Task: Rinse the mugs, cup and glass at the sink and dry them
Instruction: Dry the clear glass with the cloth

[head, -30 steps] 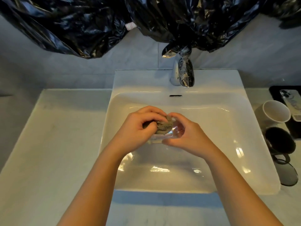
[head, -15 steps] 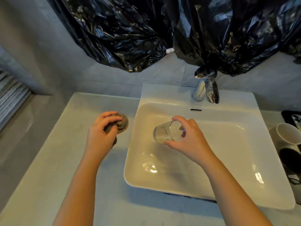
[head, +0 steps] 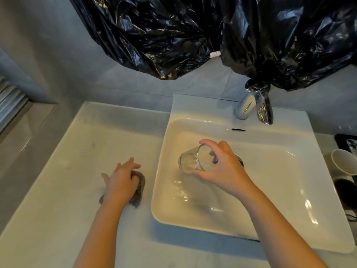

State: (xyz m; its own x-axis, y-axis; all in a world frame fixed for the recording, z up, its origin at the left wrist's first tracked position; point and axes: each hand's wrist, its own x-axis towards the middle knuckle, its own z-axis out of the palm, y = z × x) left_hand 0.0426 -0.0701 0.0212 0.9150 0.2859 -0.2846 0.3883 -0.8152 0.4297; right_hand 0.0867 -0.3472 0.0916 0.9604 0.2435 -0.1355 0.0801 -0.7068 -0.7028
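The left hand (head: 119, 180) rests on the pale counter (head: 67, 151) beside the sink (head: 270, 190), fingers loosely spread over a grey cloth (head: 140, 182). The right hand (head: 222, 171) holds the glass (head: 193, 161) tipped sideways over the sink, fingers and thumb curled round its rim end. The glass is likely light, rigid, breakable and slick (probably wet), so gripping round the wall suits best.

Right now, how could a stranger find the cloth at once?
Start at the white sink basin. On the pale counter to its left lies a crumpled grey-brown cloth, under the left hand. It is the only soft, dark thing there; the glass in the right hand is clear and over the basin.
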